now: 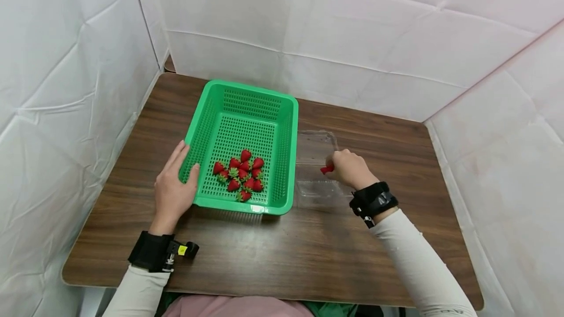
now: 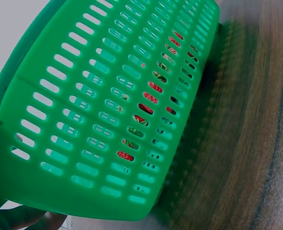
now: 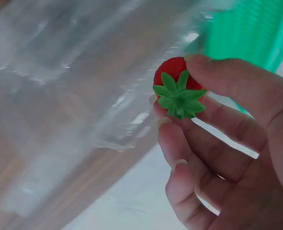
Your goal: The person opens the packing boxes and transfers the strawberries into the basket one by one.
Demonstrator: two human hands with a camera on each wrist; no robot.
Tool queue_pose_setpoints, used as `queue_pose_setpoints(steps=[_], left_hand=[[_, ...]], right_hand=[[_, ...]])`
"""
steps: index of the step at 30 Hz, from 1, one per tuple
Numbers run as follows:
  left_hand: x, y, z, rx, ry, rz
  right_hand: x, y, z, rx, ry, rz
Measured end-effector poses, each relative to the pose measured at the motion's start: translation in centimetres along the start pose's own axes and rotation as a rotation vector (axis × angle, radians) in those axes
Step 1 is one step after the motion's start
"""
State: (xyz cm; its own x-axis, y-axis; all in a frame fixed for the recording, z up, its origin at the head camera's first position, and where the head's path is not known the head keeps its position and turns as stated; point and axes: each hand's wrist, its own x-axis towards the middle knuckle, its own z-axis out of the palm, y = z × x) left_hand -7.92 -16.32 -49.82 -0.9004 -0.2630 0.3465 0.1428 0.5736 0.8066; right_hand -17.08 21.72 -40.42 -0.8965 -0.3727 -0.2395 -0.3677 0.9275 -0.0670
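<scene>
— What are we doing with our right hand [image 1: 350, 168]?

— We pinch one strawberry [image 3: 176, 79] between our thumb and first fingers. Its green leaves face our palm. We hold it just over the clear plastic box [image 1: 317, 170], which sits right beside the green basket [image 1: 282, 111], near the middle of the surface [image 1: 308, 253].

— And our left hand [image 1: 174, 187]?

— It lies against the basket's left wall, fingers straight, thumb on the rim. It grips nothing.

— Where are the other strawberries [image 1: 240, 172]?

— In a little heap in the basket, at the end close to us.

— So which step is this?

— We think we are moving berries one by one from the basket into the clear box, and this one is about to go in. Next, we should lower it to the box floor and let our fingers go loose, gently, because the box looks thin and light.

— How is our right arm?

— It reaches in from the surface's near right corner, wrist bent a little toward the box.
</scene>
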Motion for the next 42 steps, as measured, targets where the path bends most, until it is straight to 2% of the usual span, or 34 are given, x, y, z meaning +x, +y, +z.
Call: queue_pose_setpoints(steps=[9, 19, 24, 31, 38, 42], left_hand=[[0.0, -0.1, 0.0, -0.011, -0.001, -0.003], [0.0, 0.1, -0.1, -0.017, 0.0, -0.007], [0.0, 0.1, -0.1, -0.014, -0.001, -0.011], [0.1, 0.1, 0.1, -0.012, 0.006, -0.011], [0.1, -0.1, 0.2, -0.02, 0.005, -0.009], [0.1, -0.3, 0.2, -0.013, 0.011, -0.007]], right_hand=[[0.5, -2.8, -3.5, 0.121, 0.044, -0.145], [2.6, -6.7, -6.5, 0.19, 0.022, -0.292], [4.1, -8.5, -6.7, 0.175, -0.016, -0.324], [6.3, -10.5, -6.2, 0.097, -0.054, -0.364], [8.4, -12.6, -5.3, 0.068, -0.142, -0.297], [9.5, -13.5, -4.4, 0.058, -0.171, -0.289]])
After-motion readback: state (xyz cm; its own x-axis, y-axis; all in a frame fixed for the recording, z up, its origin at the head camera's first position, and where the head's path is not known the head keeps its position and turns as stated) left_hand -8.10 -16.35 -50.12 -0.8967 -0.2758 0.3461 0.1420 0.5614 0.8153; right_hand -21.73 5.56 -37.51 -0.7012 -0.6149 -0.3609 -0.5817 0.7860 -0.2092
